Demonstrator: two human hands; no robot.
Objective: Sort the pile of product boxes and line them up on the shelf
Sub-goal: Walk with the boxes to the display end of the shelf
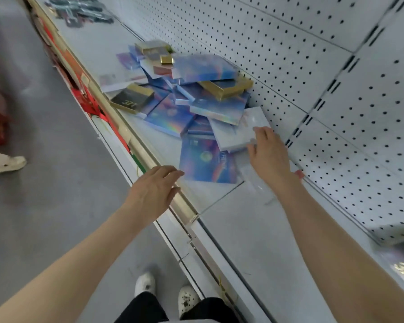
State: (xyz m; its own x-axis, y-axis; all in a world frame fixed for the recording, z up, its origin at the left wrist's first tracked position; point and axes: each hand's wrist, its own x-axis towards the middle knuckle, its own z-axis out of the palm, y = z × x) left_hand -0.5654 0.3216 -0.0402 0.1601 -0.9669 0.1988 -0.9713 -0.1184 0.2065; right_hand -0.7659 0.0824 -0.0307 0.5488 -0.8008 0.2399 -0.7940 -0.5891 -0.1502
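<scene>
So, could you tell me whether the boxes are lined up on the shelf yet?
No, the boxes lie in a jumbled pile on the shelf.

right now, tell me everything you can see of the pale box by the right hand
The pale box is flat and roughly square, whitish with a faint pink and blue print. It looks like glossy card and is closed. It lies tilted at the near right end of the pile, close to the pegboard. Its far edge is tucked under a holographic box and its near edge overlaps a blue box. The right hand touches its right side with straight fingers.
</scene>
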